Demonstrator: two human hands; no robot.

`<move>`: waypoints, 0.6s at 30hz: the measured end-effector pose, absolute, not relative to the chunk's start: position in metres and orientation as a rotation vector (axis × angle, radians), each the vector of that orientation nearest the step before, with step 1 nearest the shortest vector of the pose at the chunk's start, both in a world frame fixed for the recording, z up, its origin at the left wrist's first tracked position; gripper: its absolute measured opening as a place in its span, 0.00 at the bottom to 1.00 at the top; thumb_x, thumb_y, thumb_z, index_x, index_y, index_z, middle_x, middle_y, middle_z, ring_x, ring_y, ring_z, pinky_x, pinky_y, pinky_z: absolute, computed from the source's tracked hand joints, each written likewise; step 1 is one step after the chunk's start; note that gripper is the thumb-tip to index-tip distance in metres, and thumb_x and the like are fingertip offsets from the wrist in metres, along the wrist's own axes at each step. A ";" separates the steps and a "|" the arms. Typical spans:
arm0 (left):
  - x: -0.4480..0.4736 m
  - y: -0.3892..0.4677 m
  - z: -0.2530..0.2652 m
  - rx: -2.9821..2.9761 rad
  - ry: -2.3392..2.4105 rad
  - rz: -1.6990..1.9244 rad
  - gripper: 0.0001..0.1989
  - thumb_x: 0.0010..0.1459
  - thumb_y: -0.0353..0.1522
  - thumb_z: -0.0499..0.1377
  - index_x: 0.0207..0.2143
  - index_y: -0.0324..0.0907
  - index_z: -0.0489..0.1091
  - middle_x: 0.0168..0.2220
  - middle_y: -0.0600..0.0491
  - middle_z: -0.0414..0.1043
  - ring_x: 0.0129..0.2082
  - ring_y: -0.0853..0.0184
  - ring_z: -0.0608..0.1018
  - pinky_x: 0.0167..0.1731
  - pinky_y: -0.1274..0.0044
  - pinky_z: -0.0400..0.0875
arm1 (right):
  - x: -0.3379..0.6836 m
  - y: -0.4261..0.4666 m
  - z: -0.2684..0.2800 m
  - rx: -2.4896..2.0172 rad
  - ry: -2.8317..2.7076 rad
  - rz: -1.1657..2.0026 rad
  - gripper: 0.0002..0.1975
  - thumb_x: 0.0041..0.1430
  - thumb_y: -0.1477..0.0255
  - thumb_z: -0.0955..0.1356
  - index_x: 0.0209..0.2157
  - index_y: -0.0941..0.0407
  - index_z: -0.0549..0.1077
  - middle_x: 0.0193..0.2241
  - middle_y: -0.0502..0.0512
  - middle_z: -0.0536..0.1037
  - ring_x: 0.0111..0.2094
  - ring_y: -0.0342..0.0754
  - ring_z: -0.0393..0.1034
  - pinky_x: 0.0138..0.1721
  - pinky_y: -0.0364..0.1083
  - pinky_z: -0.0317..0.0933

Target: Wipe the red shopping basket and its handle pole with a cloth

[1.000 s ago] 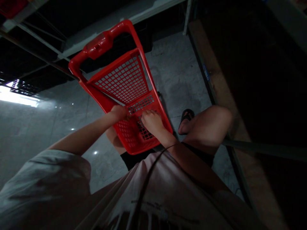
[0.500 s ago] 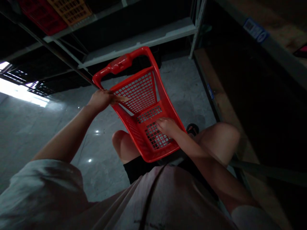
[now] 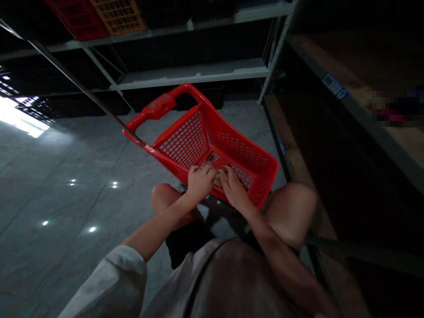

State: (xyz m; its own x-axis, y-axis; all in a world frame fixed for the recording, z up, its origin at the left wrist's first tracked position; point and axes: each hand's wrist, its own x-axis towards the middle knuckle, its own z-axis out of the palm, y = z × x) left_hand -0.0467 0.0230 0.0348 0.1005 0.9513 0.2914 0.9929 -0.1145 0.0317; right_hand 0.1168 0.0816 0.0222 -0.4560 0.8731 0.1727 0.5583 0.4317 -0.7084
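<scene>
A grey, glossy floor (image 3: 82,190) spreads widest around me, dotted with reflected lights. At the far side, a pale metal rack (image 3: 198,79) runs across, its upper part cut off and its depths lost in black. Along my right stands wooden shelving (image 3: 294,170), also too dark inside to read; something on its upper board is a blurred, blocky patch I cannot identify. My light shirt (image 3: 232,278) fills the bottom edge, with dark shorts and bent bare knees (image 3: 289,212) above it. The knees flank a bright red basket (image 3: 263,190) with latticed sides, tilted askew, its long handle (image 3: 160,108) pointing away to the upper left. My hands and forearms hide part of its near wall and floor. A thin metal rod (image 3: 82,90) slants in from the upper left over the basket's handle end; whether they touch, I cannot tell. High on the rack sit a red crate (image 3: 82,20) and a yellow crate (image 3: 119,17), both cropped by the top edge.

My left hand (image 3: 200,182) and right hand (image 3: 233,187) meet over the basket's near rim, fingers curled in from either side around a crumpled tan cloth (image 3: 217,178). It is mostly covered by my fingers, so its full shape is hidden, as is whether it presses on the rim. Smallest are two blue-edged labels (image 3: 335,85) on the wooden shelving, their print unreadable.
</scene>
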 end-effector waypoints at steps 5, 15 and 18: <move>-0.076 0.028 0.054 -2.301 -1.722 -0.321 0.12 0.67 0.29 0.53 0.47 0.44 0.75 0.50 0.45 0.76 0.44 0.61 0.78 0.46 0.68 0.67 | 0.157 0.103 0.021 -1.271 -2.171 0.314 0.21 0.72 0.62 0.55 0.53 0.58 0.71 0.50 0.64 0.76 0.50 0.55 0.72 0.49 0.52 0.65; -0.172 0.012 0.091 -1.821 -1.853 -0.370 0.14 0.70 0.33 0.50 0.50 0.46 0.74 0.54 0.44 0.74 0.52 0.56 0.75 0.53 0.64 0.67 | 0.161 0.179 0.022 -1.122 -2.463 -0.109 0.20 0.69 0.69 0.57 0.31 0.59 0.76 0.30 0.63 0.79 0.34 0.51 0.71 0.36 0.46 0.58; -0.125 0.031 0.067 -1.821 -1.951 -0.358 0.13 0.69 0.33 0.52 0.49 0.44 0.73 0.52 0.43 0.74 0.50 0.56 0.76 0.51 0.65 0.69 | 0.143 0.179 0.024 -1.240 -2.413 0.030 0.21 0.70 0.68 0.56 0.33 0.59 0.77 0.33 0.63 0.81 0.36 0.51 0.73 0.37 0.46 0.60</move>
